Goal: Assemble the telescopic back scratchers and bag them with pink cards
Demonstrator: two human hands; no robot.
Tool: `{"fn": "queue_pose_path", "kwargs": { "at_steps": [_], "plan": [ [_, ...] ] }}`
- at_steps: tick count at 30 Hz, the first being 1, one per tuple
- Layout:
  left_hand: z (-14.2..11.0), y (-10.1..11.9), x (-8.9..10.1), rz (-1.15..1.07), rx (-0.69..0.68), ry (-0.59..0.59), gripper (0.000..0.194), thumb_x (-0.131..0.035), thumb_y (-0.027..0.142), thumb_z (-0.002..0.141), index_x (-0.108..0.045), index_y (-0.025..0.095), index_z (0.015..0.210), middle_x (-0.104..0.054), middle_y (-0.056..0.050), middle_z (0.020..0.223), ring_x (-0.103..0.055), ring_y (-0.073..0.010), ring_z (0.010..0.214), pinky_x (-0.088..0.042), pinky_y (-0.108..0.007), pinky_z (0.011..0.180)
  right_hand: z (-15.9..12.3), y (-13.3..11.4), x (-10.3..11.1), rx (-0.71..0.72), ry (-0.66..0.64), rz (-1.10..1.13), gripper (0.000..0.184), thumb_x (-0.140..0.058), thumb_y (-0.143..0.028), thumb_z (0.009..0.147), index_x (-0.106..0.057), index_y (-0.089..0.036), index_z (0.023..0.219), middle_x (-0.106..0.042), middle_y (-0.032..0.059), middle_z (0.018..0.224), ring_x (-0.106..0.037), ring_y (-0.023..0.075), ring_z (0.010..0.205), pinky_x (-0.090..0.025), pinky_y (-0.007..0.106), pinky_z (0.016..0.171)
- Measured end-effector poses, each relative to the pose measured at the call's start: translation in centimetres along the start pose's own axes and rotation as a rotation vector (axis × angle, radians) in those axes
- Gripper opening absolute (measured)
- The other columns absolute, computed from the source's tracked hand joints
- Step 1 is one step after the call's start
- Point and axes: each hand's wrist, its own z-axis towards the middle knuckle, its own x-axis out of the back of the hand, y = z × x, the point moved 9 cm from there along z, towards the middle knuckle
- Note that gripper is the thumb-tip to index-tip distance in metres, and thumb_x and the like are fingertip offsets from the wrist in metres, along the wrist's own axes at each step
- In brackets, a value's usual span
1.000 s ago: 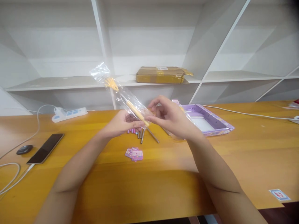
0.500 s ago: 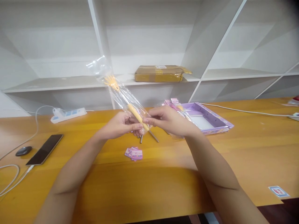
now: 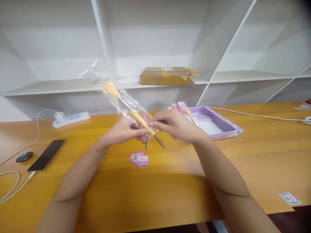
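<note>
A yellow hand-shaped back scratcher [image 3: 137,117] with a metal rod lies slanted inside a clear plastic bag [image 3: 96,72], its claw end up and to the left. My left hand [image 3: 123,131] is closed around the lower handle, thumb along it. Thumb and fingers of my right hand [image 3: 171,124] pinch the bag beside the handle's lower end. Below them, metal rods [image 3: 160,141] rest on the table, partly hidden by my hands. Nearer to me is a small pile of pink and purple cards [image 3: 140,159].
Bagged pieces [image 3: 187,113] lie against a purple open box [image 3: 227,131] on the right. At left are a phone [image 3: 47,156], a black mouse [image 3: 24,157] and a white power strip [image 3: 73,119]. A cardboard box [image 3: 165,76] sits on the shelf behind.
The claw end of the back scratcher and the bag's top have swung a little to the left and the claw slightly down. Both hands stay almost in place.
</note>
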Motion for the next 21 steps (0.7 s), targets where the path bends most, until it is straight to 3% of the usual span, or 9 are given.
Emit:
{"fn": "queue_pose_path", "kwargs": {
  "at_steps": [5, 10, 13, 17, 19, 21],
  "plan": [
    [-0.3, 0.2, 0.0, 0.039, -0.032, -0.1, 0.038, -0.082, 0.051, 0.095, -0.086, 0.014, 0.097, -0.086, -0.013, 0.096, -0.081, -0.019, 0.081, -0.065, -0.028, 0.075, 0.0, -0.3, -0.3, 0.043, -0.045, -0.028, 0.051, -0.054, -0.049, 0.114, -0.066, -0.018, 0.076, -0.056, -0.0028, 0.067, -0.044, 0.0103, 0.064, -0.033, 0.028, 0.065],
    [0.1, -0.2, -0.4, 0.094, -0.038, -0.183, 0.035, -0.077, 0.05, 0.1, -0.086, 0.015, 0.098, -0.085, -0.01, 0.087, -0.081, -0.0188, 0.085, -0.063, -0.026, 0.077, -0.3, -0.1, -0.8, 0.043, -0.173, -0.015, 0.048, -0.053, -0.048, 0.115, -0.065, -0.018, 0.079, -0.058, -0.002, 0.07, -0.048, 0.0113, 0.066, -0.035, 0.029, 0.067],
    [0.7, -1.6, -3.0, 0.131, -0.014, -0.394, 0.033, -0.074, 0.048, 0.101, -0.085, 0.017, 0.103, -0.085, -0.009, 0.09, -0.08, -0.0187, 0.084, -0.063, -0.028, 0.078, -0.2, 0.8, -1.1, -0.039, -0.186, 0.057, 0.039, -0.059, -0.051, 0.111, -0.064, -0.019, 0.089, -0.063, -0.0001, 0.081, -0.053, 0.0133, 0.074, -0.039, 0.029, 0.069],
    [-0.3, -4.4, -7.7, 0.144, 0.056, -0.786, 0.034, -0.073, 0.05, 0.101, -0.083, 0.018, 0.107, -0.083, -0.008, 0.09, -0.077, -0.0188, 0.077, -0.063, -0.031, 0.074, 0.8, 2.8, -1.3, -0.199, -0.013, 0.321, 0.034, -0.069, -0.053, 0.103, -0.063, -0.02, 0.105, -0.064, 0.0003, 0.089, -0.056, 0.0139, 0.075, -0.044, 0.028, 0.065],
    [-0.1, -4.9, -8.3, 0.144, 0.026, -0.763, 0.035, -0.078, 0.053, 0.096, -0.083, 0.02, 0.105, -0.082, -0.007, 0.087, -0.074, -0.0187, 0.075, -0.061, -0.032, 0.073, 1.2, 3.8, -2.3, -0.267, -0.016, 0.42, 0.033, -0.074, -0.05, 0.1, -0.066, -0.02, 0.112, -0.065, -0.0004, 0.087, -0.055, 0.0133, 0.072, -0.044, 0.027, 0.063],
    [0.9, -5.1, -7.6, 0.177, -0.02, -0.613, 0.037, -0.084, 0.055, 0.089, -0.082, 0.021, 0.104, -0.081, -0.005, 0.087, -0.072, -0.0187, 0.076, -0.059, -0.032, 0.076, 1.7, 4.7, -3.7, -0.311, -0.082, 0.455, 0.033, -0.076, -0.045, 0.098, -0.071, -0.019, 0.116, -0.064, -0.0018, 0.081, -0.054, 0.012, 0.068, -0.045, 0.026, 0.061]
  ]
}}
